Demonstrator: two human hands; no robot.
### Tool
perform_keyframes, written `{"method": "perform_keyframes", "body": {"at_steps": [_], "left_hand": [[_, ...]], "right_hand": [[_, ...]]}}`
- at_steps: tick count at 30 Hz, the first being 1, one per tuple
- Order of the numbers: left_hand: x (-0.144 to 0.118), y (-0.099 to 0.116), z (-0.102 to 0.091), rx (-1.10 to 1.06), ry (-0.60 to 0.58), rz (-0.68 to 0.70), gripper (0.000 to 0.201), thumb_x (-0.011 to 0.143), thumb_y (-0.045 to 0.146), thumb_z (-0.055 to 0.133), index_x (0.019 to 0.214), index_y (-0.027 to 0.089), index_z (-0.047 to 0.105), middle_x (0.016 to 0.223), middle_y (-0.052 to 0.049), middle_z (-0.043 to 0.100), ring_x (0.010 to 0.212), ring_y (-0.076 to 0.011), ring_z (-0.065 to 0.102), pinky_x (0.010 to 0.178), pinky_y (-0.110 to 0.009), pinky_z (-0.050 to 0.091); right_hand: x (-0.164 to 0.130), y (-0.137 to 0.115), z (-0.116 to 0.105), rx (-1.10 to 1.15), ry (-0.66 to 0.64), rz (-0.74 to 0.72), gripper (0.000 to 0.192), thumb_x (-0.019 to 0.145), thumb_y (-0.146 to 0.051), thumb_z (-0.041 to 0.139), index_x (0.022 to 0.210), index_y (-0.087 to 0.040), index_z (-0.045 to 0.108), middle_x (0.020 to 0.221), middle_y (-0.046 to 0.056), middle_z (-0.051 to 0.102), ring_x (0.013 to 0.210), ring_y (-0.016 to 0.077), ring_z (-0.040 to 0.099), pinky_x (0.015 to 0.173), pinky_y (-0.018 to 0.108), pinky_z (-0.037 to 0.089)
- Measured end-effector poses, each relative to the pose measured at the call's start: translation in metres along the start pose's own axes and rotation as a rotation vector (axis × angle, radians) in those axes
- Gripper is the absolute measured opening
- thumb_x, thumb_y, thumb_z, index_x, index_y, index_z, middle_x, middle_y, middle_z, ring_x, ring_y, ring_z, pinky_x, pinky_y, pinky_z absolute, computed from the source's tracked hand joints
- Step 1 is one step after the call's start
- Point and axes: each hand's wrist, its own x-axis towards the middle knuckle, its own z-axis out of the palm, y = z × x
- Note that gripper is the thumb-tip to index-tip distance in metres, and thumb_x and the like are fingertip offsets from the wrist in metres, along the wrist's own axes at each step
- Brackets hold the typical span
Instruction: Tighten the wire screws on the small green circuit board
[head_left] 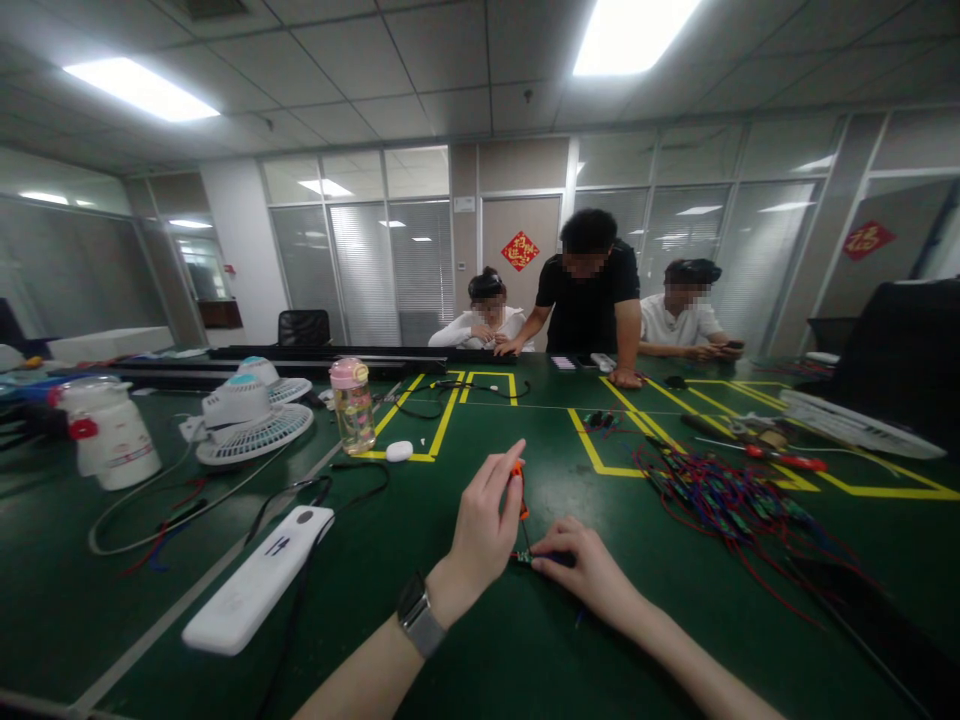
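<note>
On the green table (465,640), the left hand (480,535) stands upright with its fingers drawn together around a small orange-handled tool (519,487), the thumb and forefinger pinching it near the top and its tip pointing down. Just right of that tool, the right hand (589,565) lies low on the table, its fingers (551,562) pressed together on a small dark component (525,557) that sits directly beneath the tool; the part is too small to make out further. Farther right of the tool lies a tangle of red and blue wires (720,495). Left of the tool rests a white oblong device (259,580), and beyond it a pink-capped bottle (352,405).
</note>
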Motion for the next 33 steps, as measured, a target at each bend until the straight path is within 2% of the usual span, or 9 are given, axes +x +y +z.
{"method": "perform_keyframes", "body": {"at_steps": [4,6,10,16,21,26,30,33], "left_hand": [[0.0004,-0.0017,-0.0025,0.070,0.037,0.005,0.026,0.093,0.027,0.053,0.118,0.021,0.060,0.088,-0.003,0.055,0.080,-0.0150,0.055,0.072,-0.027,0.047],[0.0008,-0.0017,-0.0043,0.057,0.041,0.018,0.025,0.093,0.028,0.053,0.116,0.021,0.062,0.088,-0.003,0.054,0.080,-0.0152,0.055,0.071,-0.027,0.047],[0.0023,-0.0004,-0.0052,-0.071,-0.014,0.018,0.036,0.099,0.019,0.036,0.132,0.022,0.050,0.104,-0.007,0.057,0.092,-0.0151,0.057,0.081,-0.029,0.047],[0.0033,-0.0019,-0.0044,-0.038,0.022,0.022,0.026,0.091,0.029,0.057,0.115,0.022,0.063,0.088,-0.003,0.054,0.080,-0.0150,0.055,0.072,-0.027,0.047],[0.0031,0.0002,-0.0044,-0.088,-0.030,-0.009,0.037,0.098,0.020,0.038,0.133,0.023,0.048,0.101,-0.005,0.057,0.091,-0.0152,0.056,0.081,-0.028,0.047],[0.0028,-0.0001,-0.0053,-0.049,-0.023,-0.014,0.026,0.090,0.030,0.057,0.115,0.022,0.061,0.088,-0.002,0.053,0.080,-0.0146,0.055,0.074,-0.027,0.047],[0.0031,0.0015,-0.0044,-0.049,-0.021,-0.028,0.037,0.097,0.020,0.037,0.132,0.023,0.049,0.103,-0.006,0.055,0.093,-0.0158,0.056,0.083,-0.030,0.047],[0.0029,0.0013,-0.0028,-0.018,0.015,-0.032,0.033,0.096,0.019,0.042,0.127,0.022,0.053,0.099,-0.005,0.056,0.089,-0.0154,0.056,0.081,-0.029,0.048]], "right_hand": [[-0.0001,0.0004,0.0004,-0.001,0.004,-0.002,0.013,0.081,-0.030,0.068,0.088,-0.024,0.078,0.086,0.006,0.069,0.085,0.0215,0.059,0.079,0.031,0.044],[0.0000,0.0008,0.0008,-0.006,0.003,0.000,0.013,0.081,-0.030,0.068,0.088,-0.024,0.078,0.086,0.006,0.069,0.085,0.0216,0.059,0.079,0.032,0.044],[-0.0001,0.0009,0.0011,-0.003,0.004,0.001,0.013,0.081,-0.029,0.068,0.088,-0.024,0.078,0.086,0.006,0.069,0.086,0.0215,0.059,0.080,0.032,0.044],[-0.0003,-0.0011,-0.0003,-0.019,0.001,-0.002,0.013,0.081,-0.030,0.068,0.088,-0.025,0.078,0.085,0.005,0.068,0.085,0.0216,0.059,0.078,0.032,0.044],[-0.0001,-0.0005,-0.0004,-0.012,-0.012,0.007,0.014,0.082,-0.030,0.067,0.089,-0.025,0.078,0.087,0.006,0.068,0.086,0.0216,0.059,0.079,0.032,0.044],[-0.0003,0.0010,0.0005,-0.012,-0.007,0.010,0.014,0.081,-0.031,0.068,0.089,-0.025,0.078,0.087,0.005,0.069,0.086,0.0216,0.059,0.079,0.032,0.044],[-0.0002,0.0000,-0.0002,-0.011,-0.011,0.007,0.015,0.082,-0.031,0.067,0.089,-0.025,0.078,0.086,0.005,0.069,0.086,0.0216,0.059,0.080,0.032,0.044],[-0.0003,-0.0014,-0.0014,-0.014,-0.015,0.006,0.015,0.082,-0.031,0.066,0.089,-0.024,0.078,0.086,0.006,0.069,0.086,0.0218,0.059,0.079,0.032,0.045]]}}
